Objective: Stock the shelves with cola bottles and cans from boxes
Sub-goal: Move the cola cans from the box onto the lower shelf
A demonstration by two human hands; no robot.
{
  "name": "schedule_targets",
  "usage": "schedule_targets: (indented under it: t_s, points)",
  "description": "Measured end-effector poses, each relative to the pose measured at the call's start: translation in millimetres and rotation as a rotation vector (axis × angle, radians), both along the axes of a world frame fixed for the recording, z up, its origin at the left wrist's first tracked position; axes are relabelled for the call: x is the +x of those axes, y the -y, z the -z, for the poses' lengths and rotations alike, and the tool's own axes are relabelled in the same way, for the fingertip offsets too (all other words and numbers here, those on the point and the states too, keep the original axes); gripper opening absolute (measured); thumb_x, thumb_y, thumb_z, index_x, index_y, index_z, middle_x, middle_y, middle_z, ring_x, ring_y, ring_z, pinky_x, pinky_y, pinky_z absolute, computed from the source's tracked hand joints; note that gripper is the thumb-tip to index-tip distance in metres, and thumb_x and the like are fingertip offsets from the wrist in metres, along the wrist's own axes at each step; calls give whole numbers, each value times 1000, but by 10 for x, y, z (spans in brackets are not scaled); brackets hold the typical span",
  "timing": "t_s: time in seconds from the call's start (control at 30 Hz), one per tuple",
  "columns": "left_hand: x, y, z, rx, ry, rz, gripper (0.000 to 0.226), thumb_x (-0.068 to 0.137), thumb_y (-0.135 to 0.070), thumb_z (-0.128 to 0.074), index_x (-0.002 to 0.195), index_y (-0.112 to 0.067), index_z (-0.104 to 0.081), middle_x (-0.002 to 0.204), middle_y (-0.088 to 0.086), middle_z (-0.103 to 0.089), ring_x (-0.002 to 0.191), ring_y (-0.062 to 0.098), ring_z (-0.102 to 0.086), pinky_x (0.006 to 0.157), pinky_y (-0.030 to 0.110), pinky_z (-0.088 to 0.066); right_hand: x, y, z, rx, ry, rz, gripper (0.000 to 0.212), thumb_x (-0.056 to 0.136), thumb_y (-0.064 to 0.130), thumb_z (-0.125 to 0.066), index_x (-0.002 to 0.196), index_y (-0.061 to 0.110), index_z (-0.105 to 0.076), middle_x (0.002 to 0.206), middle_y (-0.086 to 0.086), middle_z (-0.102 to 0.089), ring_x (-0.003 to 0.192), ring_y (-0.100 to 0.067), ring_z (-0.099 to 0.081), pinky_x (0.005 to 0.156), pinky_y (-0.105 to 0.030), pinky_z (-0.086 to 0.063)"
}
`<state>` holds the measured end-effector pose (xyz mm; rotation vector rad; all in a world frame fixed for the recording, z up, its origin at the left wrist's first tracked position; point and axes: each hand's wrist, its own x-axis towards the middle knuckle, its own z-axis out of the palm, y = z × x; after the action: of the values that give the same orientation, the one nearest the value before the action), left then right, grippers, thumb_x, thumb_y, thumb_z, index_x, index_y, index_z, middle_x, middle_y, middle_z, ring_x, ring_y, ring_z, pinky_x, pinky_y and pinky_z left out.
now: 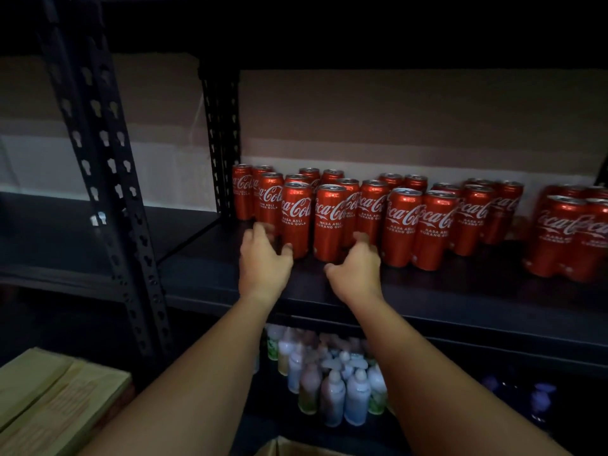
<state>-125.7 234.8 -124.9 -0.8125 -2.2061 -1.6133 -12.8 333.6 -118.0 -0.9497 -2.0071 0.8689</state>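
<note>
At the front edge of the dark shelf (pixel 427 291), the left hand (pixel 263 261) and right hand (pixel 353 269) hover apart with loosely curled fingers, holding nothing, just before two front cans (pixel 297 218) of the standing cola cans (pixel 404 225). Judged from this, stocking is well under way: many cans stand on the shelf, a separate group (pixel 572 232) toward its right end, bare board remains. Below the shelf stand pale bottles (pixel 332 386); cardboard boxes (pixel 56 396) lie lower left, beside the perforated upright (pixel 98 153), in dim light.
</note>
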Motion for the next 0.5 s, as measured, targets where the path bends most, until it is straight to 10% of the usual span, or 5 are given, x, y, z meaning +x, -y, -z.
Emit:
schedule_targets:
  t_s: [0.27, 0.5]
  points:
    - [772, 510, 375, 19, -100, 156, 23, 86, -16, -78, 104, -22, -65, 86, -3, -59, 71, 3, -53, 74, 22, -48, 787, 660, 316, 280, -210, -116, 35, 82, 7, -73, 114, 16, -63, 89, 1, -57, 88, -17, -57, 83, -28, -46]
    - [1234, 1056, 1523, -290, 113, 208, 16, 89, -5, -67, 102, -14, -64, 81, -4, -60, 70, 7, -58, 68, 14, -44, 1178, 1064, 1391, 108, -33, -132, 28, 79, 6, -71, 106, 14, -64, 85, 3, -60, 83, -18, -60, 74, -25, -43]
